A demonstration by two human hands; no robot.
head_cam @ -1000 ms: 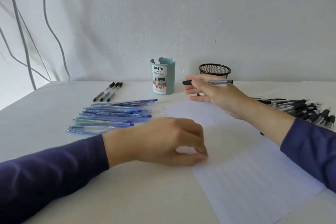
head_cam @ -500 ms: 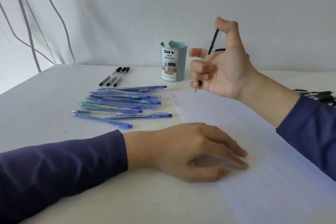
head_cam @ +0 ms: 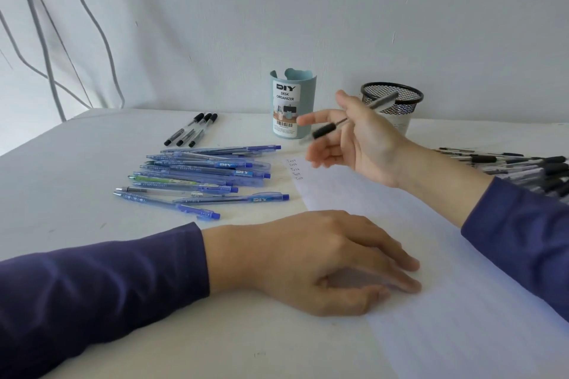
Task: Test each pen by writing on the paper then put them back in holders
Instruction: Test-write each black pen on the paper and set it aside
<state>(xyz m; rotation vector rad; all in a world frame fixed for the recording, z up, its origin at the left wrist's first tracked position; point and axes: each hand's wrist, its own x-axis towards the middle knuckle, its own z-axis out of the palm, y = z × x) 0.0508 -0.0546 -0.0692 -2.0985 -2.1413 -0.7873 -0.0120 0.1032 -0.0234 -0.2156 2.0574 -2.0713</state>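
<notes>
1. A black pen point(head_cam: 354, 118) is held in the right hand point(head_cam: 363, 144), pinched between thumb and fingers above the far end of the paper point(head_cam: 462, 301). The pen is blurred.
2. The left hand point(head_cam: 323, 258) is laid on the paper's near left edge with its fingers relaxed, and nothing is gripped by it.
3. Five short lines of writing point(head_cam: 294, 168) are seen at the paper's far left corner, so only a handful of pens are judged to have been tested.
4. No pen is seen standing out of the blue cup point(head_cam: 292, 104) or the mesh cup point(head_cam: 392, 101) by the wall, so the putting back is judged not yet begun.
5. A pile of blue pens point(head_cam: 203, 175), three black pens point(head_cam: 192, 129) and a heap of black pens point(head_cam: 523, 166) lie on the table point(head_cam: 77, 178), so most of the work appears to be left.
6. "DIY DESK ORGANIZER" is read on the blue cup's label above a barcode, "DIY" on several blue pens, and each written line seems to read "Test".
</notes>
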